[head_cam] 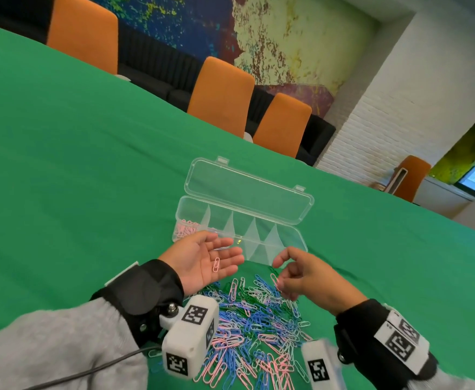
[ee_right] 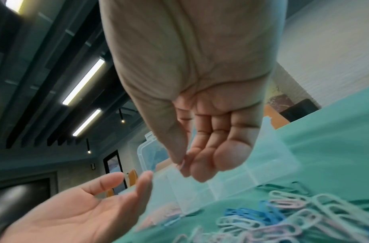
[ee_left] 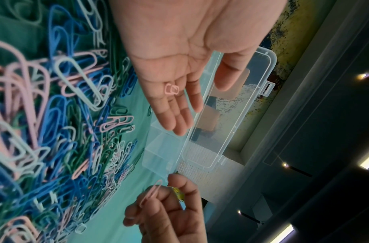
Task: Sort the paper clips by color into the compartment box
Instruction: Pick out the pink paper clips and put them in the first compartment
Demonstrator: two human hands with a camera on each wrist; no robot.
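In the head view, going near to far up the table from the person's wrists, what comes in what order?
Pile of mixed paper clips → left hand, palm up with a pink clip on it → compartment box, pink clips in its left end compartment → open lid → orange chairs.

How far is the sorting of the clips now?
Early stage. Done: only some pink clips lie in the end compartment of the open box; the others look empty. In hand: one pink clip rests on the open left hand, and the right hand pinches another. Left: the big mixed pile on the table.
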